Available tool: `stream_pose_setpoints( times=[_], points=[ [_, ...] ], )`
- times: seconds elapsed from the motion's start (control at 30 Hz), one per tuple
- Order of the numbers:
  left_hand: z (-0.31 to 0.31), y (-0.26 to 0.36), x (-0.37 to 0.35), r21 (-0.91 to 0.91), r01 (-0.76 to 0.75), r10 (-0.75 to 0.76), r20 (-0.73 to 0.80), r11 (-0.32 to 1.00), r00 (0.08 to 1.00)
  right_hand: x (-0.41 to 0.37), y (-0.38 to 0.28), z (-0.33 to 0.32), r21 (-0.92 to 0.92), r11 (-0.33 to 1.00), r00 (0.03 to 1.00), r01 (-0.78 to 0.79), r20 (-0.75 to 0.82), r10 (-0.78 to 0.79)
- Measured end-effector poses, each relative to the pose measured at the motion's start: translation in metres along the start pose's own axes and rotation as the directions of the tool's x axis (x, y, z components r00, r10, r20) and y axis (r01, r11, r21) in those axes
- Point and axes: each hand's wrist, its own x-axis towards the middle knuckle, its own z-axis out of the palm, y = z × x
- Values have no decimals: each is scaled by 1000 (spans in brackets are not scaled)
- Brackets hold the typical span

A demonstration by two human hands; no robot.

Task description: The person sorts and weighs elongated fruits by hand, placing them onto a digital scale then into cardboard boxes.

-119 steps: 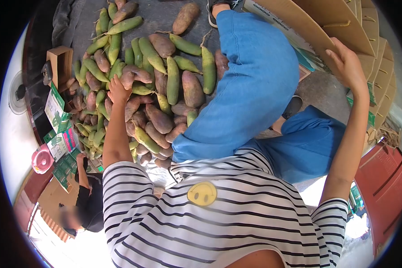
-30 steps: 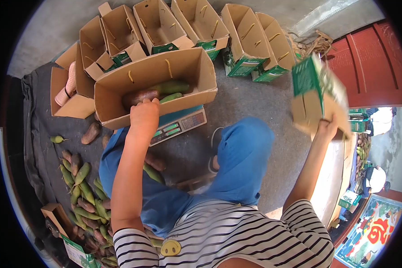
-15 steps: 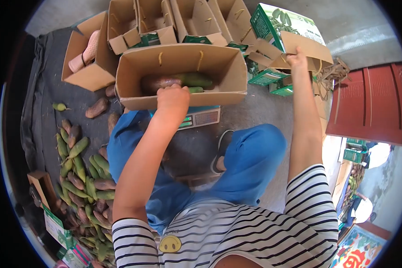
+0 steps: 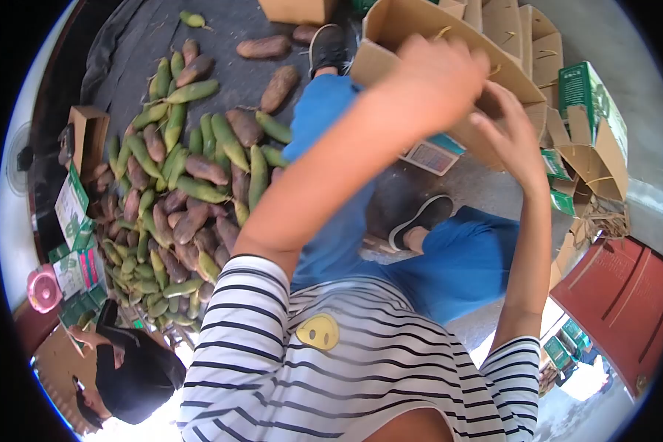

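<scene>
A cardboard box [image 4: 394, 23] with yellow cord handles stands tilted in view in front of me, on a scale [image 4: 433, 155] whose keypad side shows. My left hand [image 4: 442, 82], smeared by motion, is over the box's opening and hides its inside; its fingers cannot be made out. At the box's near right corner is my right hand [image 4: 514, 136], thumb and fingers apart, close to the cardboard. To my left lies a large heap of long green and reddish-brown radishes [image 4: 191, 189] on dark cloth.
More open boxes [image 4: 541, 44] stand behind, with a green-and-white printed carton [image 4: 593, 99] at the right. A bundle of dry cord [image 4: 604, 221] lies beside a red panel [image 4: 626, 309]. Another person [image 4: 136, 376] is at lower left, near a pink fan [image 4: 44, 289].
The view has swung left, showing more of the heap and another person. My right hand has let go of the carton flap and come to the box. My left hand has risen from the radishes inside.
</scene>
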Motion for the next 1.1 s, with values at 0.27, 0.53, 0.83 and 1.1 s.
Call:
stream_pose_setpoints(
  times=[0.27, 0.53, 0.83, 1.1],
  points=[
    [68, -188, -271, 171, 696, -716, 221, 697, 662, 11, 36, 56, -289, 957, 995, -21, 86, 48],
    [229, -182, -427, 21, 911, -876, 286, 411, 389, 24, 51, 51, -66, 998, 980, -9, 198, 22],
    [216, -165, -362, 284, 941, -941, 328, 184, 85, 24, 47, 47, -85, 996, 982, -7, 185, 23],
    [106, -122, -241, -489, 659, -794, -126, 572, 595, 22, 47, 49, -140, 990, 985, 4, 170, 20]
  ],
)
